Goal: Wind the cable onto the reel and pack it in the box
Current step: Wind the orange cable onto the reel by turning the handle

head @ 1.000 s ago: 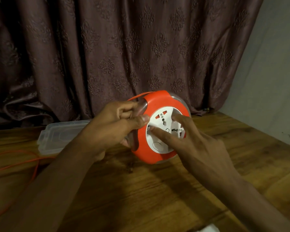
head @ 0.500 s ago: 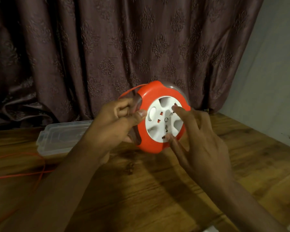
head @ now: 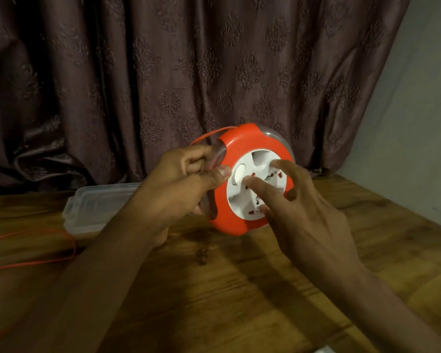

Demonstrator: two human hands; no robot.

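Observation:
An orange cable reel (head: pixel 242 146) with a white socket hub stands on edge just above the wooden table (head: pixel 239 289). My left hand (head: pixel 178 184) grips its left rim, thumb on the orange face. My right hand (head: pixel 298 212) has its fingertips pressed into the white hub. A thin orange cable (head: pixel 61 238) leaves the top of the reel behind my left hand and lies in loose loops on the table at the far left. A clear plastic box (head: pixel 97 207) sits behind my left wrist, partly hidden.
A dark patterned curtain (head: pixel 163 72) hangs along the back edge of the table. A pale wall (head: pixel 418 123) borders the table on the right. A small dark speck (head: pixel 203 256) lies on the wood in front of the reel.
The white hub has turned under my right fingers, its sockets showing at new angles. The reel rose slightly off the table, and the cable loop at the left has drawn closer.

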